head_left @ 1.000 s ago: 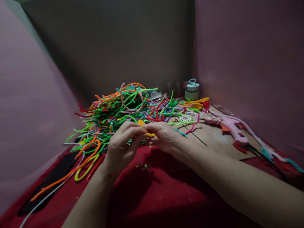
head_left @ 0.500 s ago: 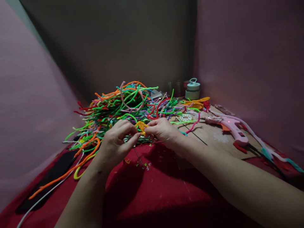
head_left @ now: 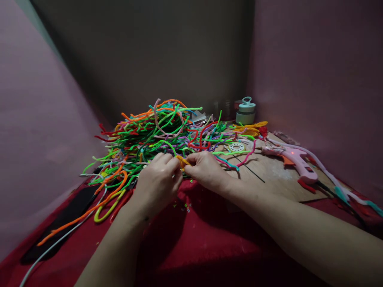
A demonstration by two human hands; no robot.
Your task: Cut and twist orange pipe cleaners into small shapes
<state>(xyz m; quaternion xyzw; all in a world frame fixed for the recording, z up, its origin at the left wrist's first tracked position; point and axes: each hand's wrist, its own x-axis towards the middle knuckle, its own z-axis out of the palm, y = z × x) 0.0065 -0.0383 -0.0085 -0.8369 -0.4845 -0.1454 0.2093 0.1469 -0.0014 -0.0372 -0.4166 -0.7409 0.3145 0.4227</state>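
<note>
Between my two hands is a small looped piece of orange-yellow pipe cleaner (head_left: 182,162), partly covered by the fingers. My left hand (head_left: 160,179) is closed on its left side, knuckles up, with the fingertips turned out of sight. From the right, my right hand (head_left: 206,169) pinches the same piece between thumb and forefinger. Just behind the hands lies a big heap of fuzzy pipe cleaners (head_left: 149,135) in green, orange, red, pink and purple.
A pink glue gun (head_left: 299,161) with a small lit light rests on a brown board (head_left: 275,179) at right. Behind it stand a pale green lidded pot (head_left: 246,111) and more orange pipe cleaners (head_left: 251,128). A black phone-like slab (head_left: 64,223) lies left on the red cloth (head_left: 203,239).
My hands have drawn closer together around the orange-yellow piece. The left hand has rolled over, so its back now faces up and hides its fingertips. The view has shifted slightly.
</note>
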